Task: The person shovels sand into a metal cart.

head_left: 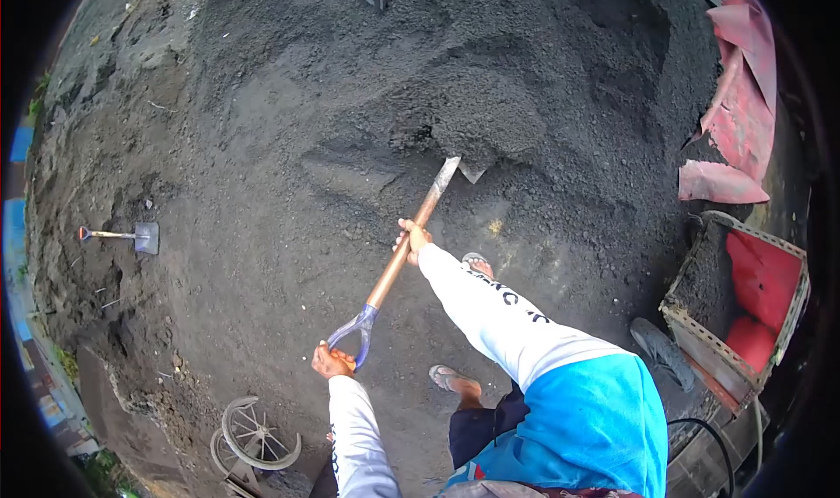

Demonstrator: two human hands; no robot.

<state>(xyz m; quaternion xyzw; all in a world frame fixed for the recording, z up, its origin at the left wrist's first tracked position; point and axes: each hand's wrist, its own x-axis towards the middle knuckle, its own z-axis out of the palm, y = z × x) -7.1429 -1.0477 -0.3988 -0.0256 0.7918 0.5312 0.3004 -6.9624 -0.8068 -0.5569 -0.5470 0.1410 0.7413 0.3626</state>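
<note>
A shovel (391, 273) with a wooden shaft slants up and to the right across the middle of the view. My left hand (333, 360) is closed around the grip of its blue D-shaped handle. Farther up, my right hand (413, 240) wraps around the wooden shaft. The metal blade is mostly buried under dark, loose sand (490, 122), with only a corner of it showing. Both of my arms wear white sleeves.
A second shovel (146, 238) lies on the ground at left. Wheels (260, 434) stand at lower left. At right is a metal-framed box (709, 345) holding dark sand and red material, beside a tyre (662, 354). A pink-red sheet (742, 87) drapes at upper right.
</note>
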